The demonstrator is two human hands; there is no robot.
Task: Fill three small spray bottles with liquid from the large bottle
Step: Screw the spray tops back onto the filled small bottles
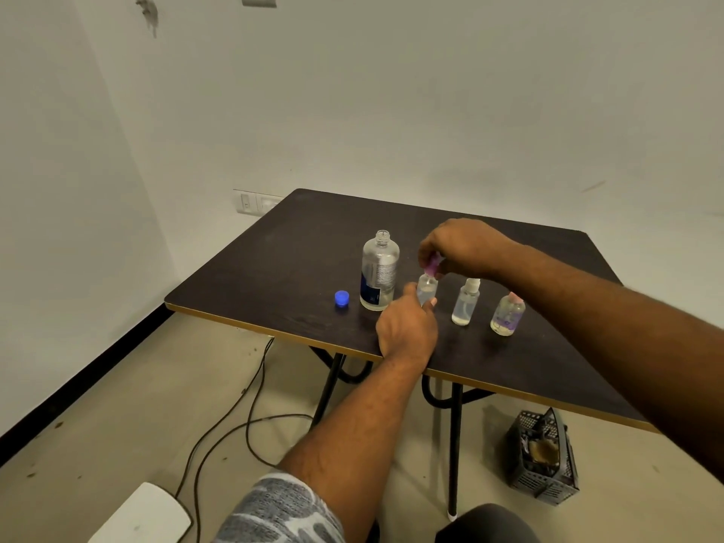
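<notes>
Left hand [407, 327] steadies the small spray bottle [427, 290] on the counter [274, 268], grip curled round its body, which looks light, slick plastic. Just above, right hand [466, 244] pinches the purple sprayer top [433, 264]. Large bottle [379, 270] stands open just left.

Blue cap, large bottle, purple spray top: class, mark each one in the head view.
Blue cap [341, 298]: head view, middle of the cap.
Large bottle [378, 268]: head view, middle of its body.
Purple spray top [432, 265]: head view, its visible lower part.
</notes>
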